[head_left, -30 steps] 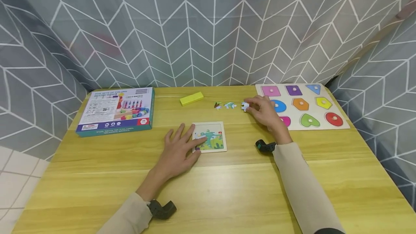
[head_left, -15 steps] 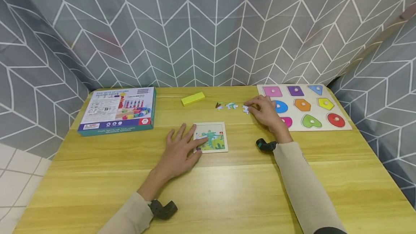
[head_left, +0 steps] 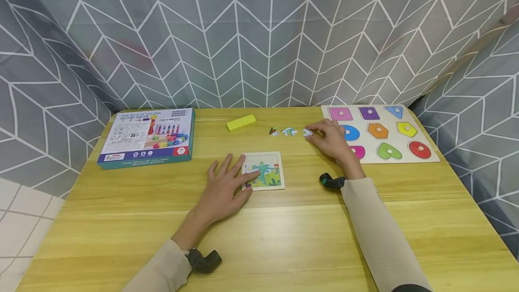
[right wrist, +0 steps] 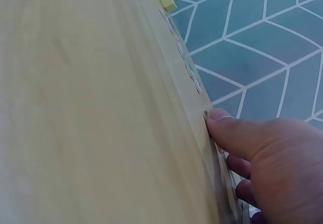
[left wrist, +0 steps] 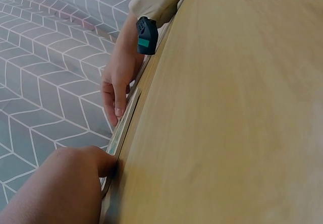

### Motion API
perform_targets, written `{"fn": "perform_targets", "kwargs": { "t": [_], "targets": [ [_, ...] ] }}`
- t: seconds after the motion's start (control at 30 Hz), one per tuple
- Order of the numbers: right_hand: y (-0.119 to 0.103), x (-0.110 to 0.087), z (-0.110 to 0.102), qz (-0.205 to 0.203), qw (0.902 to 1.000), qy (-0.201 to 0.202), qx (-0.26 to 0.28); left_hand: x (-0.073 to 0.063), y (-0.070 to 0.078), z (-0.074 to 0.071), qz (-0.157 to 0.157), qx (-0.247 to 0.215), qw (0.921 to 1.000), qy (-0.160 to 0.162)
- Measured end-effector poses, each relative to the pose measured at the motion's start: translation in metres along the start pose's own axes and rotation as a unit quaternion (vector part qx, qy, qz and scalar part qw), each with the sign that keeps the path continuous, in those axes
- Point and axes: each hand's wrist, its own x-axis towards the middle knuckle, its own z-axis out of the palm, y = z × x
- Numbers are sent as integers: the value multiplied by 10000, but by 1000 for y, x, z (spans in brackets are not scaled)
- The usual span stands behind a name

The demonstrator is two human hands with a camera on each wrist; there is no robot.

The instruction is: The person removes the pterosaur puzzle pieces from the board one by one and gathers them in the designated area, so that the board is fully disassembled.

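My left hand (head_left: 222,190) lies with spread fingers over the left edge of a small square jigsaw puzzle (head_left: 270,172), which has a pale frame and a green picture. Farther back, my right hand (head_left: 331,142) pinches a pale jigsaw piece (head_left: 307,133) between thumb and fingers, close over the table. To its left, two more pieces lie in a row, a green and brown jigsaw piece (head_left: 273,132) and a green and white jigsaw piece (head_left: 289,132). In the right wrist view the thumb (right wrist: 237,133) is low at the tabletop, and the fingertips are partly hidden.
A yellow block (head_left: 241,123) lies behind the puzzle. At the left is a boxed bead set (head_left: 146,138). A knobbed shape board (head_left: 399,150) lies right of my right hand, which overlaps its left edge. A grey patterned curtain (head_left: 251,35) hangs behind the wooden table (head_left: 275,247).
The pale jigsaw piece has turned a little in my right fingers, while that hand stays in nearly the same place. My left hand has stayed on the puzzle.
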Motion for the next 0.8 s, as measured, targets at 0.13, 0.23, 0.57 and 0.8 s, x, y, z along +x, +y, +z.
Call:
{"fn": "perform_targets", "kwargs": {
  "t": [0.13, 0.23, 0.57, 0.8],
  "targets": [
    [1, 1, 2, -102, 9997, 97, -176, 0, 0, 0, -1, 27, 10000, -20],
    [1, 2, 3, -129, 9997, 105, -197, 0, 0, 0, 6, 48, 10000, -19],
    [4, 1, 3, -205, 9994, 223, -177, 1, 0, -1, 14, 42, 10000, -46],
    [1, 1, 2, -161, 9996, 213, -71, 1, 0, -1, 6, 9, 10000, -61]
  ]
}}
